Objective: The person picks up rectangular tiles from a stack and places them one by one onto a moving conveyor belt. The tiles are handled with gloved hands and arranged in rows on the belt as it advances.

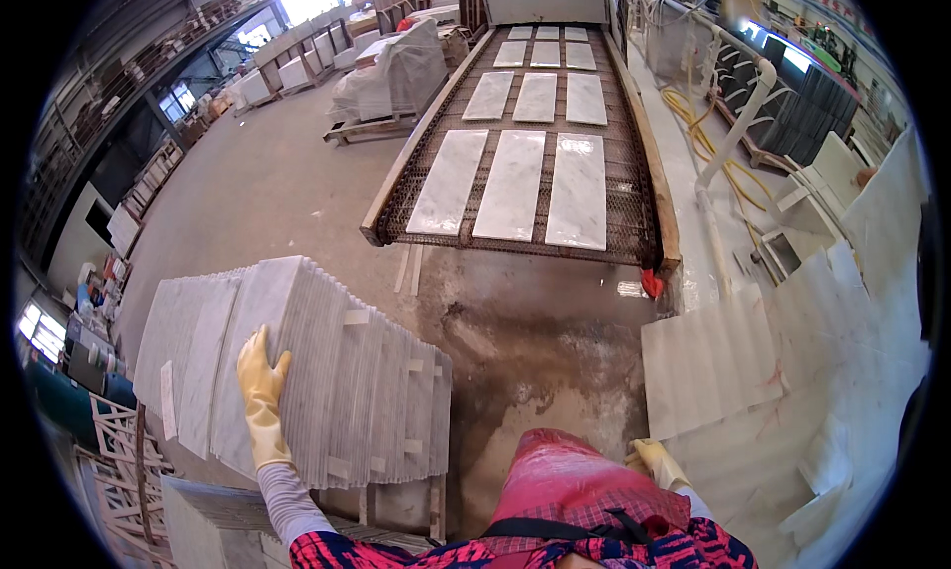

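Note:
My left hand (262,376), in a yellow rubber glove, lies on the face of the front slab of a stack of pale grey-white stone tiles (220,366). Its fingers are stretched out and the thumb stands apart. The tiles stand on edge, tightly leaned together, with small pale spacer pieces (357,317) along the side. My right hand (656,460), also yellow-gloved, hangs low beside my red apron (575,470), close to a surface draped in whitish sheeting (713,361). Its fingers look loosely apart, with nothing visible in them; part of the hand is hard to make out.
Ahead runs a mesh conveyor (515,198) with wooden side rails, bearing rows of wet white tiles (509,183). Wet concrete floor (535,321) lies between it and me. A wrapped pallet load (391,79) stands farther left; a yellow hose (698,133) and pipes run along the right.

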### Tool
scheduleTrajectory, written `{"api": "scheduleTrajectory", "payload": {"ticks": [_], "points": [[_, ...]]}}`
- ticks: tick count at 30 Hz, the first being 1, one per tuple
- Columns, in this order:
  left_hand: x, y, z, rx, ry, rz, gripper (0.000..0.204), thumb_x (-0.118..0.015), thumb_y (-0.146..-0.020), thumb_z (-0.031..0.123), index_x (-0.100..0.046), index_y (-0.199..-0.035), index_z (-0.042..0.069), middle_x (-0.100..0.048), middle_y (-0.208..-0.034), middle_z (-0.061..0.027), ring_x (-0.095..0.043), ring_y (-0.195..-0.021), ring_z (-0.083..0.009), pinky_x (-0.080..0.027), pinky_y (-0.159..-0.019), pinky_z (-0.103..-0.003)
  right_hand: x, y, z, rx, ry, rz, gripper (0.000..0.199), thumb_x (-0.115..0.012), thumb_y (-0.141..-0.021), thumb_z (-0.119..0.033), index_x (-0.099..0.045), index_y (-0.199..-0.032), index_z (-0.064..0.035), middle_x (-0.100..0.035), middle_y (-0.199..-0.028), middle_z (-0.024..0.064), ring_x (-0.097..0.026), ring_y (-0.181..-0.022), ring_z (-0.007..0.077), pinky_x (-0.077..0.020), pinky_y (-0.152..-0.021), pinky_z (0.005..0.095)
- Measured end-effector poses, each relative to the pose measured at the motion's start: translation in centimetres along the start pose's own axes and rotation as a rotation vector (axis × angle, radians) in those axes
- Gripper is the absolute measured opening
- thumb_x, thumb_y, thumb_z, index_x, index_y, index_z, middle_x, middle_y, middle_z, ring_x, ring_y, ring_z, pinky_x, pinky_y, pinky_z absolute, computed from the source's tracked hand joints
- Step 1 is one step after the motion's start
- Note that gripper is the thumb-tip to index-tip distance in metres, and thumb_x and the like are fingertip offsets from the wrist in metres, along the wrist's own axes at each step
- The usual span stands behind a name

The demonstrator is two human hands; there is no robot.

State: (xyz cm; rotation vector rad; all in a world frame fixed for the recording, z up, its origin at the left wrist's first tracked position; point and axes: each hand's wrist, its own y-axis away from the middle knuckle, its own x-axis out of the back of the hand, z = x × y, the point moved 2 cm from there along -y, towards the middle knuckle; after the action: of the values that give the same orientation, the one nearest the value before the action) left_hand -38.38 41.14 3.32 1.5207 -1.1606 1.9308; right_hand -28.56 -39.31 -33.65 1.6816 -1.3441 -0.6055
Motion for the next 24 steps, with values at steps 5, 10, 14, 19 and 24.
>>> {"api": "scheduleTrajectory", "payload": {"ticks": [5, 10, 14, 19, 24], "points": [[0.3, 0.2, 0.0, 0.006, 0.006, 0.001, 0.075, -0.082, -0.082, 0.026, -0.052, -0.147, 0.006, -0.055, -0.148, -0.0203, -0.048, -0.140, -0.0371, -0.036, -0.118, -0.045, -0.2, 0.6, 0.5, 0.009, -0.012, 0.015, 0.040, -0.051, -0.107, -0.036, -0.058, -0.127, -0.0022, -0.075, -0.100, 0.0216, -0.073, -0.071, 0.0297, -0.0604, -0.060, 0.0392], [-0.2, 0.0, -0.5, -0.036, 0.034, 0.031, 0.075, -0.081, -0.081, 0.026, -0.052, -0.147, 0.005, -0.056, -0.146, -0.0192, -0.049, -0.138, -0.0363, -0.036, -0.118, -0.045, -0.5, 1.3, 0.8, 0.022, -0.011, 0.005, 0.040, -0.051, -0.106, -0.036, -0.060, -0.122, -0.0010, -0.075, -0.097, 0.0206, -0.073, -0.071, 0.0289, -0.0606, -0.061, 0.0382], [-1.4, -0.1, -2.0, -0.095, 0.073, 0.057, 0.074, -0.081, -0.081, 0.024, -0.052, -0.146, 0.004, -0.057, -0.145, -0.0182, -0.050, -0.137, -0.0353, -0.037, -0.117, -0.044, -0.6, 2.3, 0.7, 0.089, 0.060, 0.034, 0.041, -0.052, -0.105, -0.037, -0.062, -0.118, 0.0010, -0.076, -0.096, 0.0193, -0.073, -0.073, 0.0288, -0.0610, -0.065, 0.0391], [-2.0, 0.0, -2.3, -0.089, 0.146, 0.036, 0.074, -0.080, -0.081, 0.021, -0.051, -0.147, 0.003, -0.057, -0.145, -0.0184, -0.050, -0.137, -0.0355, -0.037, -0.117, -0.043, 0.5, 0.5, 3.0, 0.119, 0.129, 0.033, 0.042, -0.053, -0.104, -0.035, -0.062, -0.117, 0.0040, -0.075, -0.095, 0.0186, -0.073, -0.076, 0.0298, -0.0609, -0.073, 0.0416], [-2.9, -0.4, -2.6, -0.075, 0.112, 0.033, 0.073, -0.080, -0.082, 0.017, -0.051, -0.148, 0.005, -0.056, -0.146, -0.0188, -0.049, -0.138, -0.0358, -0.036, -0.118, -0.043, -0.4, 3.7, 1.0, 0.080, 0.028, 0.026, 0.041, -0.053, -0.105, -0.033, -0.060, -0.119, 0.0045, -0.074, -0.098, 0.0203, -0.074, -0.077, 0.0310, -0.0615, -0.074, 0.0432]]}}
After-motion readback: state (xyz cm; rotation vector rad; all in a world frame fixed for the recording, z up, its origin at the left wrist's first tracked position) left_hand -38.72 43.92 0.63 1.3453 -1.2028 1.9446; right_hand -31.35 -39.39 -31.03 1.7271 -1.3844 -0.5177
